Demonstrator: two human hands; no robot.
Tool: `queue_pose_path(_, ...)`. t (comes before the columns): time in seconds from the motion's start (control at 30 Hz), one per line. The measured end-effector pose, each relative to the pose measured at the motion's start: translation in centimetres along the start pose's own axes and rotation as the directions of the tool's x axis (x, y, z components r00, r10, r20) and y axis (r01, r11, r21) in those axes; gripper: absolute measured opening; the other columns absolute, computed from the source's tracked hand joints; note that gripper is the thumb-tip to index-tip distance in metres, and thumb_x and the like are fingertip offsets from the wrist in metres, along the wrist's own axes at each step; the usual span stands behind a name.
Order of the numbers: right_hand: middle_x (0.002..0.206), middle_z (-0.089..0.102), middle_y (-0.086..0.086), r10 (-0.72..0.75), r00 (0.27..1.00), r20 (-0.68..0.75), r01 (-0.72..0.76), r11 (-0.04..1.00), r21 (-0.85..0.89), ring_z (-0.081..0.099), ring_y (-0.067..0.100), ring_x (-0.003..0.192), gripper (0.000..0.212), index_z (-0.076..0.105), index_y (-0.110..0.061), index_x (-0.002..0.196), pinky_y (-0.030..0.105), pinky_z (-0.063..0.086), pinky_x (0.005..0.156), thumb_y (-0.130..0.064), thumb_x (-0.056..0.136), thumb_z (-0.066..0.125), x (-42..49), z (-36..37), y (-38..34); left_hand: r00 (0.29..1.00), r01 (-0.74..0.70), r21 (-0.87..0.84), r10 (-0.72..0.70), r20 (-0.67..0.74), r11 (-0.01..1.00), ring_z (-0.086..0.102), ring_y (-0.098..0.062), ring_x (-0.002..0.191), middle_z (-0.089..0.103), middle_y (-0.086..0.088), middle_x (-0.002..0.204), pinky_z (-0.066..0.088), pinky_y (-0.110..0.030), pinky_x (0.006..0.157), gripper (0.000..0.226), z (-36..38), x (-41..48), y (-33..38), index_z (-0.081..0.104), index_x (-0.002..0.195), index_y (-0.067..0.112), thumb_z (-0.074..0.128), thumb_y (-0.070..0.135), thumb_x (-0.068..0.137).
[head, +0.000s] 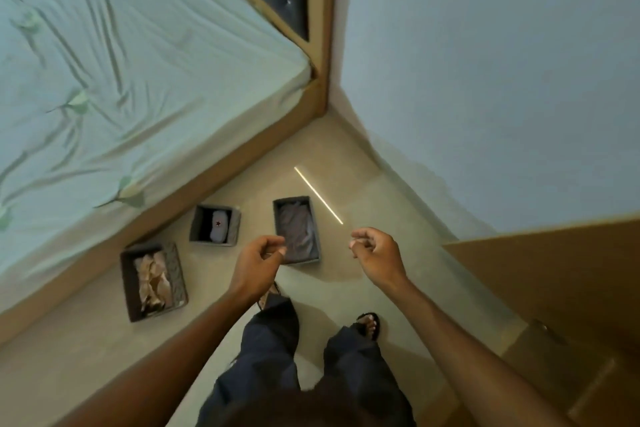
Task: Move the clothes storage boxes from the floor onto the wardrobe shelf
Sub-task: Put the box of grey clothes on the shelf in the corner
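Note:
Three open dark grey storage boxes stand on the floor beside the bed. The nearest-left box [152, 282] holds beige crumpled cloth. The small middle box [215, 225] holds a grey folded item with a red mark. The long box [297, 230] holds grey-purple cloth. My left hand [257, 262] hovers over the long box's near left corner, fingers curled and loosely apart, holding nothing. My right hand [375, 255] hangs to the right of that box, fingers curled, also with nothing in it. Both hands are above the boxes, not touching them.
A bed [121, 62] with a pale green sheet and brown wooden frame fills the left. A pale wall [485, 80] rises on the right. A brown wardrobe panel [554, 274] stands at the lower right. My feet in sandals [369, 324] stand on the beige floor.

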State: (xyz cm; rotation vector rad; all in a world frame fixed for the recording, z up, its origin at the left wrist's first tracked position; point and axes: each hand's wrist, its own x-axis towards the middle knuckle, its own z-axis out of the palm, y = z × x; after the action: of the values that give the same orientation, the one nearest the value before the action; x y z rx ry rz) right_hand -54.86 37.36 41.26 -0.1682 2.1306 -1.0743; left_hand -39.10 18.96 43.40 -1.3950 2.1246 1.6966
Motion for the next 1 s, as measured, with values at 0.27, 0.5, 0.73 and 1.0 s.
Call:
queue_pose_path(0.27,0.089,0.067,-0.004,0.103,0.985,0.137,-0.081,0.985,-0.155,0.063,0.015,0.081,0.025,0.067,-0.022,0.111,0.026,0.051,0.072,-0.020,0.087,0.059,11.7,11.5,2.5,0.986,0.163,0.023,-0.163,0.027,0.986,0.065,-0.011,0.086,0.068,0.001,0.094,0.054,-0.023,0.076,0.023,-1.6,11.8,-8.0,0.064,0.114,0.017,0.059,0.015,0.091)
queue_pose_path(0.5,0.113,0.069,-0.001,0.189,0.948,0.257,-0.079,0.920,-0.385,0.063,0.016,0.099,0.030,0.065,-0.020,0.117,0.029,0.050,0.085,-0.019,0.089,0.054,28.3,21.2,16.8,0.952,0.305,0.080,-0.304,-0.022,0.949,0.065,-0.013,0.087,0.070,0.000,0.102,0.051,-0.023,0.074,0.028,6.1,27.7,-23.2,0.065,0.116,0.018,0.054,0.019,0.090)
queue_pose_path(0.73,0.135,0.044,0.013,0.191,0.889,0.416,0.141,0.751,-0.646,0.053,0.032,0.116,0.050,0.046,-0.019,0.141,0.040,0.050,0.092,-0.025,0.092,0.056,39.3,27.5,33.5,0.935,0.334,0.299,-0.354,0.012,0.894,0.052,-0.030,0.121,0.048,-0.012,0.136,0.045,-0.043,0.103,0.041,15.4,38.9,-39.1,0.057,0.129,0.015,0.060,0.022,0.088)
queue_pose_path(1.0,0.130,0.051,0.023,0.129,0.921,0.367,0.165,0.724,-0.669,0.053,0.040,0.115,0.060,0.028,-0.012,0.150,0.039,0.047,0.090,-0.010,0.093,0.047,41.2,29.5,36.6,0.949,0.254,0.345,-0.302,0.091,0.904,0.055,-0.036,0.119,0.057,-0.016,0.133,0.047,-0.040,0.098,0.055,17.6,41.9,-41.4,0.051,0.136,0.016,0.053,0.030,0.083)
